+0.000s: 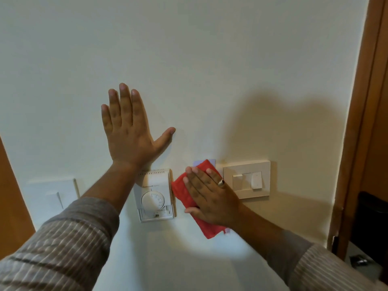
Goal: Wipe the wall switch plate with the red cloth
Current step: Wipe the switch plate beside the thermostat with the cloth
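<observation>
My right hand (210, 194) lies flat on a folded red cloth (184, 192) and presses it against the wall. The cloth covers a pale plate whose top edge (204, 161) peeks out above it, between the thermostat and a cream switch plate (247, 179) with two rockers. The cloth's upper right corner is close to that cream plate's left edge. My left hand (130, 131) rests flat on the bare wall above the thermostat, fingers spread and pointing up, holding nothing.
A white dial thermostat (156, 196) is mounted just left of the cloth. Another white switch plate (52, 196) sits further left, blurred. A brown wooden door frame (361, 122) runs down the right side, and a brown edge (12, 196) borders the left.
</observation>
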